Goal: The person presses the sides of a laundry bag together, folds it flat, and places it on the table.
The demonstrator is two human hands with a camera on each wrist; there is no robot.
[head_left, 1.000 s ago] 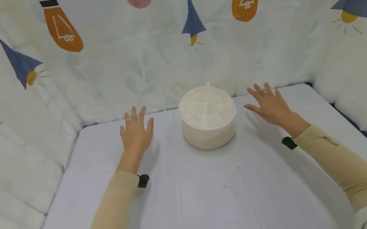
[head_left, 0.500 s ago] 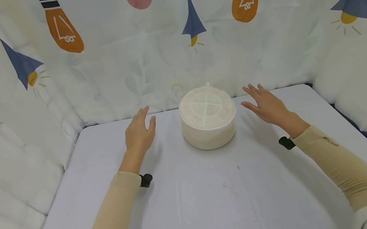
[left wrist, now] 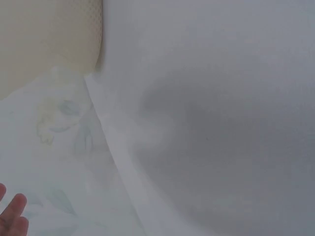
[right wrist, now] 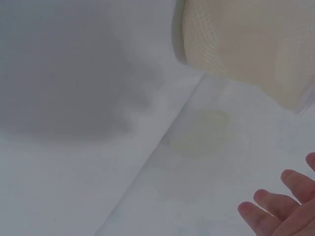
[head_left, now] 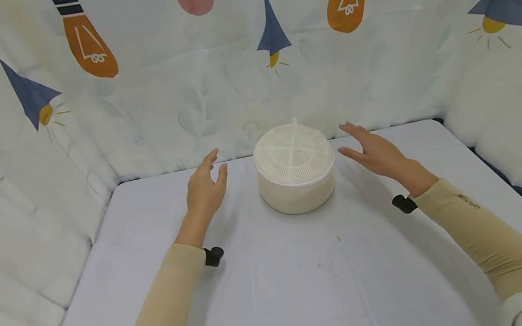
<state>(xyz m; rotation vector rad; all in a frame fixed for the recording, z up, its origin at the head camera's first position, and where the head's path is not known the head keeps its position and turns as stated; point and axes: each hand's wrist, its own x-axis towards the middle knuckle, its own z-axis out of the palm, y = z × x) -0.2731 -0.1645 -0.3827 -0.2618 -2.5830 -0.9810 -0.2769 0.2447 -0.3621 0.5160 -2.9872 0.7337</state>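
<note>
Mesh tub: round, cream, drum-shaped, with a netted top crossed by two seams. Stands upright on the table, toward the far edge, close to the curtain. Sits between the two hands, touched by neither.

Left hand: fingers straight and relaxed, palm turned toward the tub, thumb side up. Holds nothing. Near the tub's left side, a clear gap between. Only fingertips at the lower left corner of the left wrist view, with the tub's wall in the upper left corner.

Right hand: fingers stretched out, palm facing the tub's right side. Holds nothing. Near the tub, apart from it. Fingertips at the lower right of the right wrist view; tub at the top, well clear of them.

Beige sleeves on both forearms, a small black camera mount at each wrist. Curtain printed with orange bulbs, blue lamps and pink shapes, hung round three sides of the table.
</note>
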